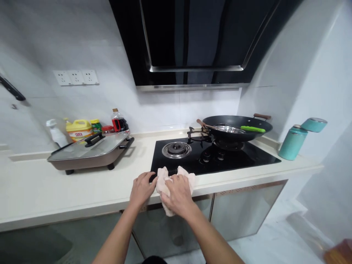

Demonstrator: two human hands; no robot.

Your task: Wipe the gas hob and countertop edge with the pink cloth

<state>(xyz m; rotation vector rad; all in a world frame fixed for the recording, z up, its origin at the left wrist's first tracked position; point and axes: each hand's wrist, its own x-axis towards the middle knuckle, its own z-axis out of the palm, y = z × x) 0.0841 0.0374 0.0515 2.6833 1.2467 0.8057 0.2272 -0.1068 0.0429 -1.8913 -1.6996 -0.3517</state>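
A: Starting at the fingers: gripping what?

B: On the right hand (pixel 178 190), curled over a pale cloth (pixel 162 186). On the left hand (pixel 142 189), loosely bent and apparently around nothing, resting by the near left corner of the hob (pixel 189 165). Hard to tell if touching the cloth there.

A: And where to find the cloth?

B: Under the right fingers, just beside the left fingertips, across the hob's near edge, drooping past the counter's lip (pixel 104 200) below the right thumb.

A: Apparently wiping, then. How to do so well?

B: Flatten the bunch to spread pressure beneath the fingertips. Follow the edge in long, even strokes. Tuck in the drooping end to avoid dragging. Use the left hand as a brace, clear of the stroke.

A: Farther out?

B: Just ahead of the fingers, check the burner (pixel 176 148) for heat. Ahead and right, avoid bumping the wok (pixel 238 137). Well left, leave the lidded pan (pixel 89 163) alone.
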